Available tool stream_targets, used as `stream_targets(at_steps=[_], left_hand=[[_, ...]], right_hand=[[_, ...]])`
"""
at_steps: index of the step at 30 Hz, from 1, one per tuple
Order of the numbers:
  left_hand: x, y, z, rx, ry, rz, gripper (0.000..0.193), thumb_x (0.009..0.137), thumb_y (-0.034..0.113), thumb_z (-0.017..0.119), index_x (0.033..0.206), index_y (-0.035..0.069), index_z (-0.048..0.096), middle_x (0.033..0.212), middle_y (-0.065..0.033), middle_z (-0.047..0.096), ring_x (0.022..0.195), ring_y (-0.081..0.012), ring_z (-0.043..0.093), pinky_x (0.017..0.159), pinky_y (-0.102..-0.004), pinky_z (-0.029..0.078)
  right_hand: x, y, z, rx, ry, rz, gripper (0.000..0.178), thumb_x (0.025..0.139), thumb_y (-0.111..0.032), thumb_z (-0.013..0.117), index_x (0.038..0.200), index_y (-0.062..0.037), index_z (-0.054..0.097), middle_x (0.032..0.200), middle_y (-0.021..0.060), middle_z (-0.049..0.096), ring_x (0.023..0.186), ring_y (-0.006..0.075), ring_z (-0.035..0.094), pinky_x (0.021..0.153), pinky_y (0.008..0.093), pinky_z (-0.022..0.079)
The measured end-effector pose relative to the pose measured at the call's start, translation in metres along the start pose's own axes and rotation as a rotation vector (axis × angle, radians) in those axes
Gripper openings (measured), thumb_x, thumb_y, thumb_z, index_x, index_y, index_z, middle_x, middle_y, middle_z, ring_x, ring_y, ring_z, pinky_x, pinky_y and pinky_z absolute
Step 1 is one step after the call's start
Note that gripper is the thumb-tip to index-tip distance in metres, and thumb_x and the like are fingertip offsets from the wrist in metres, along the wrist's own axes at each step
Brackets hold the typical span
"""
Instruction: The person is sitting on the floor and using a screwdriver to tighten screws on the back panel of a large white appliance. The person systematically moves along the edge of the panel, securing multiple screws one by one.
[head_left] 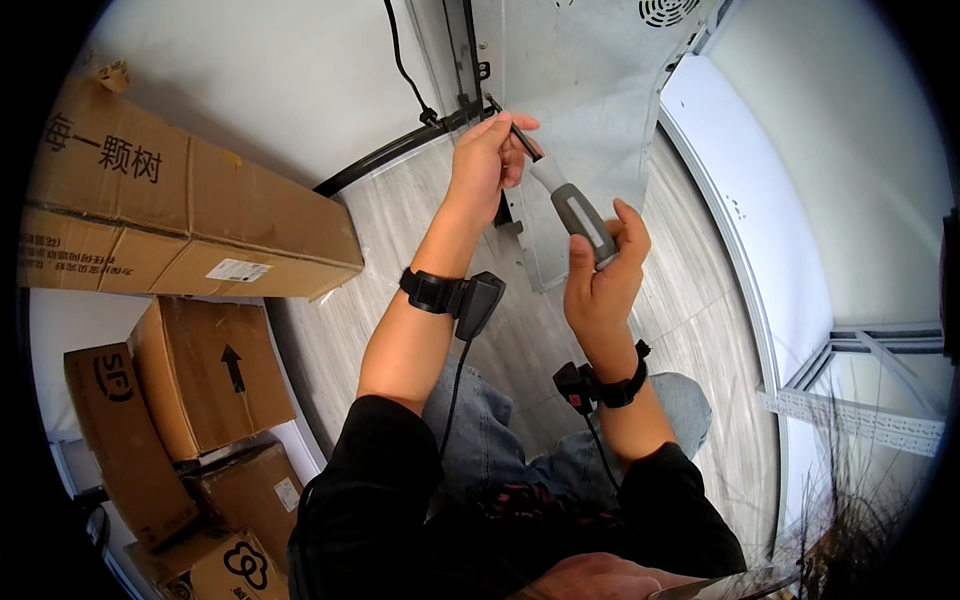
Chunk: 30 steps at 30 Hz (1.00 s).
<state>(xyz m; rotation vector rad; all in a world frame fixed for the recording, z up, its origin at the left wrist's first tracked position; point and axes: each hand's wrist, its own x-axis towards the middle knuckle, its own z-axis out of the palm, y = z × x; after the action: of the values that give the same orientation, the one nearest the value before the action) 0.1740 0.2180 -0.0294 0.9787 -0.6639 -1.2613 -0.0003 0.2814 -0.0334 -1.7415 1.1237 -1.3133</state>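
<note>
A screwdriver [583,218] with a grey handle and dark shaft slants up and left across the middle. The end of its handle rests in my right hand [607,275], thumb on one side and fingers on the other. Farther up, my left hand [482,165] pinches the shaft close to the tip. That tip meets the edge of a grey metal panel [590,100], beside a black bracket; the fastener there is too small to make out. Each wrist wears a black strapped device, one [480,305] on the left and another [574,385] on the right.
A long cardboard box [270,225] stands at the left, with several smaller cartons [215,375] stacked nearer. A black cable [400,60] hangs by the panel's left edge. White perforated metal bars [860,415] are at the right. Wood-look flooring [720,320] lies below my hands.
</note>
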Motion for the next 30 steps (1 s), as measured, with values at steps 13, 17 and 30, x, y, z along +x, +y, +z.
stream_targets(at_steps=[13, 17, 30], left_hand=[[0.0, -0.003, -0.002, 0.001, -0.01, -0.022, 0.028, 0.092, 0.027, 0.038, 0.08, 0.009, 0.055, 0.063, 0.0005, 0.052, 0.049, -0.0065, 0.037, 0.046, -0.0221, 0.029], [-0.001, -0.002, 0.002, -0.035, 0.039, -0.025, 0.027, 0.091, 0.027, 0.038, 0.08, 0.009, 0.055, 0.064, 0.0002, 0.054, 0.05, -0.0063, 0.038, 0.047, -0.0219, 0.03], [0.0, -0.003, -0.001, -0.125, 0.013, -0.052, 0.024, 0.091, 0.026, 0.041, 0.083, 0.008, 0.056, 0.061, 0.0012, 0.051, 0.049, -0.0067, 0.038, 0.045, -0.0215, 0.029]], right_hand=[[0.003, 0.013, 0.009, -0.006, 0.141, -0.449, 0.051, 0.08, -0.009, 0.065, 0.123, 0.0023, 0.039, 0.104, 0.0216, 0.049, 0.088, 0.0317, 0.051, 0.074, 0.0368, 0.044], [-0.001, 0.01, 0.004, -0.12, -0.031, -0.318, 0.054, 0.08, -0.01, 0.065, 0.124, 0.0035, 0.037, 0.107, 0.022, 0.047, 0.09, 0.0328, 0.05, 0.076, 0.0381, 0.043], [-0.002, 0.017, 0.009, -0.002, 0.059, -0.237, 0.062, 0.084, -0.016, 0.063, 0.13, 0.0029, 0.026, 0.104, 0.0199, 0.048, 0.085, 0.0252, 0.053, 0.074, 0.0355, 0.044]])
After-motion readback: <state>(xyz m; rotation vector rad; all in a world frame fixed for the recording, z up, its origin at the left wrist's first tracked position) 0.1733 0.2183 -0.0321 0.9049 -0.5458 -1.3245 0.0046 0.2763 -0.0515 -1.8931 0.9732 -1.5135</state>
